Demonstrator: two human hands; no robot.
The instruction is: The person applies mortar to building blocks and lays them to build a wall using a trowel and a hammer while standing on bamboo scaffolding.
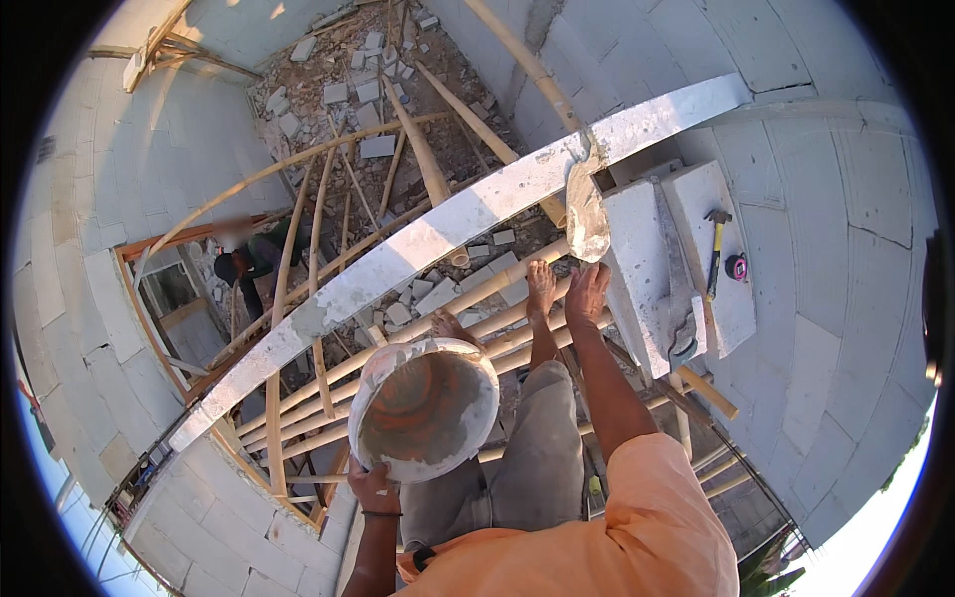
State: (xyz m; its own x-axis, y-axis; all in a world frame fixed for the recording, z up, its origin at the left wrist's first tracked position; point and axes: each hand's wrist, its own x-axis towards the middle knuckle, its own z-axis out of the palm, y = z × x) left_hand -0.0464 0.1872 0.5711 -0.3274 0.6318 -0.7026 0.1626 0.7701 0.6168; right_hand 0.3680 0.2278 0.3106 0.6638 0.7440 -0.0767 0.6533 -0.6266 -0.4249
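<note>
- White, mortar-smeared bucket (484,393) is sitting low before the person's trousers (542,438), its mouth facing up, apparently so that the grey mortar (413,418) inside is lying within reach.
- Left hand (372,489) is pinching the bucket's near rim, thumb showing over the edge; this grip is presumably steadying the vessel against tipping.
- Right hand (587,294) is reaching forward, its grip apparently closing around a trowel (587,219); the handle is being hidden by the fingers. The mortar-coated blade is pointing away from the body and overlapping the pale beam (428,242); whether it is touching cannot be told.
- Bare feet (540,289) are standing on bamboo poles (497,280), which are evidently serving as a footing above the rubble (368,95).
- Pale blocks (629,249) to the right are acting as a desk: a handsaw (668,259), a hammer (714,264) and a round tape measure (736,267) are resting there, probably for easy access.
- Another person (261,257) is bending near the window frame (149,308), well apart.
</note>
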